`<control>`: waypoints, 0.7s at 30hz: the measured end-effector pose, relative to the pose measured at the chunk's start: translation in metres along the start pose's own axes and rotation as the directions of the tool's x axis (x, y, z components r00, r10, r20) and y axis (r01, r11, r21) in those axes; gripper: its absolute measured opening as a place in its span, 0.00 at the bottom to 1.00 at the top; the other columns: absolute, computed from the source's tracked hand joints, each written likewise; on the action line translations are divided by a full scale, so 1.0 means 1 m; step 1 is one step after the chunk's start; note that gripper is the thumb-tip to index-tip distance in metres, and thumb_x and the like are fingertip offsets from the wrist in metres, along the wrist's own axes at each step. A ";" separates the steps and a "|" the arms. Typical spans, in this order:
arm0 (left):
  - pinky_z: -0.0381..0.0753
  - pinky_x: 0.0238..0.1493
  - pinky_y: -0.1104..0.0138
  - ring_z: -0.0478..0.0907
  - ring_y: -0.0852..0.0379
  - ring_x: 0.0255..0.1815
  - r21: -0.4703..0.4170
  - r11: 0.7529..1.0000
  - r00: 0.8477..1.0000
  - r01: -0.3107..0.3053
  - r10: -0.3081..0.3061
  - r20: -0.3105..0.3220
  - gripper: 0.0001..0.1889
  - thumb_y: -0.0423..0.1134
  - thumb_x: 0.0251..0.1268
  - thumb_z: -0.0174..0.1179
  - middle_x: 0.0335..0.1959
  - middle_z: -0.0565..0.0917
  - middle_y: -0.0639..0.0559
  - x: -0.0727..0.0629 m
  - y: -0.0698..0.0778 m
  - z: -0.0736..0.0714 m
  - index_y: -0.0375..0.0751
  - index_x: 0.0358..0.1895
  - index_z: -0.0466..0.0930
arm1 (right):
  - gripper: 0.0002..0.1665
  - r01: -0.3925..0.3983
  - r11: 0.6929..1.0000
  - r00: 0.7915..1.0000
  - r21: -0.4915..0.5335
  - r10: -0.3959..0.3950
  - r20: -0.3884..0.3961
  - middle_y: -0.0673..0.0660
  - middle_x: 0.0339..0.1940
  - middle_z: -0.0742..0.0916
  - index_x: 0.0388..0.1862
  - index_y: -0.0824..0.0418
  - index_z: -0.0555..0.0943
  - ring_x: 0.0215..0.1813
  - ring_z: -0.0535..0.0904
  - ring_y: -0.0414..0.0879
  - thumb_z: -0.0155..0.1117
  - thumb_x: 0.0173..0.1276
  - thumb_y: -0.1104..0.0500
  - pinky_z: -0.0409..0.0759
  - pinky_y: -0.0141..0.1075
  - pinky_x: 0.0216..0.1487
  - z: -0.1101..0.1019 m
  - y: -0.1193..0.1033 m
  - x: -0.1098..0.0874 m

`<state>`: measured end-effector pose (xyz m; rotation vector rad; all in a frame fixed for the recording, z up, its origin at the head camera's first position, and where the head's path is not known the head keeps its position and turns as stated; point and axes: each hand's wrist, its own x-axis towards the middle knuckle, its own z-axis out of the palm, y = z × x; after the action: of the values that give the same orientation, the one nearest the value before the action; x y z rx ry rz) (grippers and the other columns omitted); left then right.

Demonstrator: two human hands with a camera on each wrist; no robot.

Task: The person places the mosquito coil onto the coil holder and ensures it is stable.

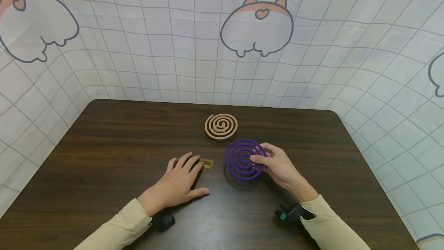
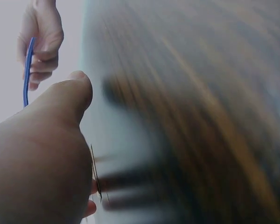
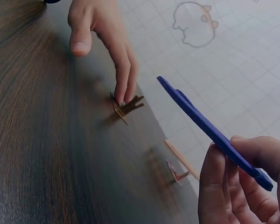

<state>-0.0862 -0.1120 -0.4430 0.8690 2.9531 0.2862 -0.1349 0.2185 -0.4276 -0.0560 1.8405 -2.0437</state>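
Pinched between the right hand's (image 1: 281, 171) thumb and fingers, the purple coil (image 1: 245, 160) is held clear of the table (image 1: 114, 146), tilted, just right of the gold stand (image 3: 129, 107). Loosely spread, the left hand (image 1: 175, 186) has its fingertips at that stand, thumb apart, grasping nothing. Farther back sits the tan coil (image 1: 222, 125), near the purple one.

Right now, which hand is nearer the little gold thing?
Left. The left hand is at the gold thing, on its left; the right hand is farther off, on its right.
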 end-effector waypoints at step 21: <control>0.62 0.71 0.34 0.56 0.35 0.83 -0.015 1.000 1.000 -0.003 0.003 0.017 0.45 0.73 0.71 0.52 0.81 0.63 0.39 0.004 0.000 0.002 0.43 0.79 0.65 | 0.10 -0.003 0.999 1.000 0.039 0.003 0.017 0.46 0.33 0.89 0.46 0.60 0.77 0.35 0.87 0.38 0.69 0.70 0.67 0.85 0.31 0.41 0.013 0.004 0.012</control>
<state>-0.0889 -0.1092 -0.4454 0.8700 2.9301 0.2996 -0.1409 0.2022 -0.4322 -0.0597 1.7893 -2.0699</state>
